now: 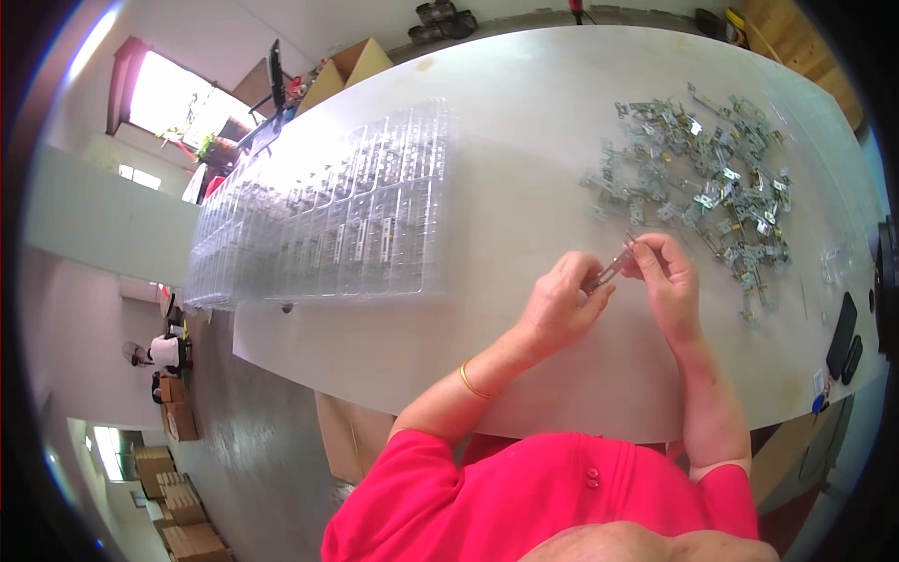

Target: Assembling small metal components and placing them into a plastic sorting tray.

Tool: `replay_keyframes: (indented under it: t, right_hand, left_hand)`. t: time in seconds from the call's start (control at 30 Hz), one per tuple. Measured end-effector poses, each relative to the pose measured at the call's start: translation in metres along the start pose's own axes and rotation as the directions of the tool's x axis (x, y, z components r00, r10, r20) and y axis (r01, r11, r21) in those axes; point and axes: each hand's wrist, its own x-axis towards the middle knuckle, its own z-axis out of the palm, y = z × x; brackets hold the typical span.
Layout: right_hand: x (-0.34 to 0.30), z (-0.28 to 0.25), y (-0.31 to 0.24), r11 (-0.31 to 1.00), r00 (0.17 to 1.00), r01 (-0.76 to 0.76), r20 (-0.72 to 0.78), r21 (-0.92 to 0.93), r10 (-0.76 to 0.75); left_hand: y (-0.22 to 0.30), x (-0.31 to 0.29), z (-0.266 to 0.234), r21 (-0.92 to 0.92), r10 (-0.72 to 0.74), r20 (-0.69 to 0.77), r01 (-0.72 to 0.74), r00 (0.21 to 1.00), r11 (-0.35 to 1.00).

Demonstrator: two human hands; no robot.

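Between my two hands, above the near part of the white table [506,347], is a slim metal bracket [611,270] with slots or holes along it. My left hand [564,302] pinches its lower left end. The fingers of my right hand [667,279] close on its upper right end. The bracket slants up to the right, and my fingers cover both ends. Just beyond my right hand spreads a loose pile of small metal brackets [716,192], some with brass-coloured parts.
Stacked clear plastic trays [389,281] with compartments stand at the left, metal parts inside. A black phone-like object [842,335] and a blue-tagged key [819,403] lie by the right edge. An open cardboard box [361,64] sits beyond the far edge; cartons [183,501] are stacked across the floor.
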Motion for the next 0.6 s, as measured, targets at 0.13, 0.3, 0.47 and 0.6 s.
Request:
replay_keyframes:
  t: [0.13, 0.3, 0.47, 0.6]
  right_hand:
    - [-0.001, 0.004, -0.001, 1.0, 1.0, 0.0, 0.03, 0.01, 0.0]
    - [-0.001, 0.007, -0.008, 0.995, 0.995, 0.094, -0.025, 0.022, -0.093]
    - [-0.001, 0.004, -0.003, 0.997, 0.997, 0.072, 0.006, 0.027, -0.073]
    - [-0.006, 0.011, 0.0, 0.999, 0.995, -0.039, 0.09, -0.007, 0.039]
  left_hand:
    - [0.007, 0.0, -0.006, 0.064, 0.019, -0.055, -0.016, 0.998, 0.998]
    - [0.023, 0.003, -0.022, 0.053, -0.081, -0.101, 0.087, 0.992, 0.995]
    - [0.036, 0.003, -0.067, 0.013, -0.144, -0.186, 0.149, 0.972, 0.989]
    - [0.044, 0.021, -0.13, 0.154, -0.107, -0.306, 0.16, 0.946, 0.975]
